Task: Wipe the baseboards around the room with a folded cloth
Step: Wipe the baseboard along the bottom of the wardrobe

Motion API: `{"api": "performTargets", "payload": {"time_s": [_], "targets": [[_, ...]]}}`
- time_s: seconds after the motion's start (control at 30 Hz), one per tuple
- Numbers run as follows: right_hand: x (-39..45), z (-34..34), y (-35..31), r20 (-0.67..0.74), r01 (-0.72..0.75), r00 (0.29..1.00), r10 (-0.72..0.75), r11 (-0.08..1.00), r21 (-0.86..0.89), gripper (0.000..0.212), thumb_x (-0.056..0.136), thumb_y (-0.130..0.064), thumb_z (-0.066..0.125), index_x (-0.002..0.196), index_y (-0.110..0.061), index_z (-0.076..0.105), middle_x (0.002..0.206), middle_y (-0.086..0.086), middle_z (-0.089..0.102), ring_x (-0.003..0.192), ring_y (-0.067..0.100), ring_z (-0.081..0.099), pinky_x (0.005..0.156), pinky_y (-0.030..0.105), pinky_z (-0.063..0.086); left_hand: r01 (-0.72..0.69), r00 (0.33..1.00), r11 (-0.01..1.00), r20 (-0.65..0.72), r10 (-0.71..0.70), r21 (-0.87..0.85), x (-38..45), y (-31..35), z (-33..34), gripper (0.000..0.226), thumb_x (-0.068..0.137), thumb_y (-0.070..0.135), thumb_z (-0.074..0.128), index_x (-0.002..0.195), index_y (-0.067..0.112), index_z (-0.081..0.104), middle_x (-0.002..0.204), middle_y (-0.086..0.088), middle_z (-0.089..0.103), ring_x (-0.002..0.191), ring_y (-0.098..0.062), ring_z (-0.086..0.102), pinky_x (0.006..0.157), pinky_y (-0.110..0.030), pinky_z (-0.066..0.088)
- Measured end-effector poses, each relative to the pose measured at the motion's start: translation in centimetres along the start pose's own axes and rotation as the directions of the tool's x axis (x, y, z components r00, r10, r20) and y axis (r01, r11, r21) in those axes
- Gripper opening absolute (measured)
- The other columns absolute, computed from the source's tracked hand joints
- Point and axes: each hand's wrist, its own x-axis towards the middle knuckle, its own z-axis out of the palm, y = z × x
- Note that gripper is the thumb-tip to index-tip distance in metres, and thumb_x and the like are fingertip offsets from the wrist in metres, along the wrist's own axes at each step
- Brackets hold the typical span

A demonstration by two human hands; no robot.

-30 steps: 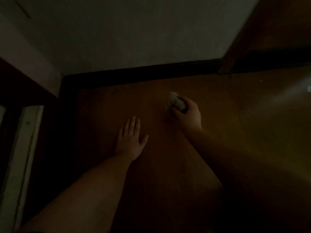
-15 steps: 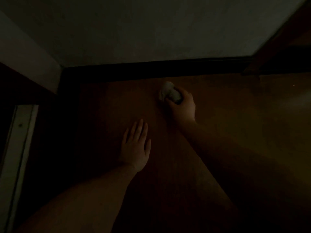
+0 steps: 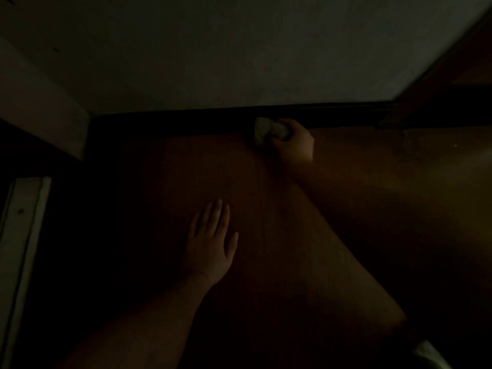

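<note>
We are looking down, in very dim light, at a reddish-brown wooden floor (image 3: 266,209) in the corner of a room. Our right hand (image 3: 292,145) reaches forward to the far edge of the floor, its fingers curled around a pale, bunched cloth (image 3: 262,130), which bulges out to the left of the knuckles. The cloth sits right at the foot of the dark baseboard (image 3: 186,121), a near-black strip running left to right where the floor meets the grey wall (image 3: 239,49); it looks to be touching the baseboard, though the darkness keeps us from being sure of the contact. Our left hand (image 3: 210,243) lies flat on the floor nearer to us, palm down, fingers straight and close together with the thumb angled out to the right, holding nothing; it is well apart from the cloth. Both bare forearms stretch back toward the bottom of the view. At the far left, a pale upright strip (image 3: 24,235), perhaps a door frame or trim, runs down the edge. At the upper right, a dark wooden panel (image 3: 452,83) slants in and meets the baseboard. A small pale shape (image 3: 428,354) shows at the bottom right corner; we cannot tell what it is. No labels, brand marks or writing can be read anywhere.
</note>
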Motion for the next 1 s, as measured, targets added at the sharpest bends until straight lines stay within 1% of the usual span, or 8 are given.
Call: {"api": "performTargets", "payload": {"time_s": [0.13,0.37,0.43,0.53,0.67,0.77,0.9,1.0], "targets": [[1.5,-5.9,2.5,-0.100,-0.032,0.995,0.020,0.992,-0.118,0.044,0.086,-0.028,0.069,0.129,-0.023,0.061,0.125,0.002,0.065,0.110,0.013,0.059,0.086,0.022,0.042,-0.017,1.000,1.000,-0.014,0.017,0.006,-0.1,-0.3,0.4,0.066,0.099,0.059,0.007,0.154,0.023,0.000,0.164,-0.005,0.008,0.150,-0.021,0.005,0.119,-0.049,0.012],[1.6,-10.4,4.1,-0.271,-0.134,0.958,0.093,0.982,-0.137,0.045,0.087,-0.028,0.061,0.131,-0.021,0.059,0.127,0.005,0.063,0.114,0.022,0.059,0.087,0.026,0.044,-0.033,0.998,0.999,-0.054,0.034,0.013,0.0,-0.1,0.7,0.067,0.099,0.057,0.015,0.154,0.020,0.007,0.163,-0.006,0.012,0.149,-0.020,0.006,0.119,-0.046,0.009],[0.8,-9.4,3.5,-0.244,-0.094,0.968,0.052,0.982,-0.166,0.047,0.085,-0.028,0.063,0.131,-0.021,0.059,0.127,0.004,0.063,0.114,0.019,0.059,0.084,0.023,0.040,-0.032,0.998,0.999,-0.044,0.032,0.013,0.1,-0.1,0.6,0.067,0.099,0.058,0.015,0.154,0.021,0.004,0.164,-0.006,0.010,0.149,-0.020,0.005,0.119,-0.048,0.010],[-1.0,-5.8,1.6,-0.071,0.059,0.995,-0.073,0.981,-0.183,0.048,0.082,-0.031,0.070,0.129,-0.022,0.061,0.126,0.002,0.062,0.112,0.015,0.058,0.084,0.022,0.040,-0.038,0.999,0.999,-0.019,0.038,0.000,-0.1,0.0,0.6,0.069,0.099,0.056,0.019,0.156,0.018,0.010,0.164,-0.007,0.010,0.150,-0.024,0.009,0.120,-0.050,0.014],[-2.5,-0.1,-1.7,0.016,0.166,0.986,-0.166,0.983,-0.078,0.050,0.077,-0.032,0.082,0.121,-0.019,0.066,0.121,0.003,0.062,0.107,0.013,0.058,0.083,0.017,0.039,-0.037,0.999,0.999,-0.019,0.037,0.001,-0.1,0.1,0.5,0.069,0.098,0.056,0.021,0.154,0.017,0.020,0.163,-0.008,0.016,0.149,-0.026,0.015,0.119,-0.051,0.017],[-2.8,3.3,-4.2,0.013,0.155,0.988,-0.155,0.988,0.001,0.047,0.075,-0.028,0.082,0.117,-0.016,0.066,0.118,0.006,0.061,0.100,0.013,0.059,0.079,0.016,0.040,-0.041,0.999,0.999,-0.024,0.042,0.031,-0.1,0.0,0.5,0.068,0.098,0.056,0.021,0.154,0.017,0.022,0.163,-0.009,0.017,0.149,-0.026,0.016,0.118,-0.049,0.011],[-2.4,5.2,-6.1,0.002,0.022,1.000,-0.023,0.988,0.151,0.041,0.079,-0.023,0.077,0.117,-0.013,0.063,0.119,0.009,0.061,0.103,0.020,0.062,0.089,0.034,0.053,-0.026,0.999,0.996,-0.021,0.028,0.082,0.0,0.1,0.1,0.068,0.097,0.057,0.021,0.154,0.019,0.016,0.163,-0.008,0.015,0.148,-0.024,0.011,0.118,-0.046,0.004],[-1.6,3.6,-5.4,-0.076,-0.027,0.996,0.039,0.986,0.163,0.038,0.081,-0.022,0.075,0.116,-0.014,0.063,0.119,0.008,0.063,0.103,0.019,0.063,0.084,0.028,0.051,-0.034,0.999,0.997,-0.024,0.036,0.066,0.0,-0.1,0.2,0.068,0.098,0.056,0.021,0.154,0.017,0.019,0.163,-0.007,0.015,0.148,-0.021,0.006,0.118,-0.048,0.010]]}}
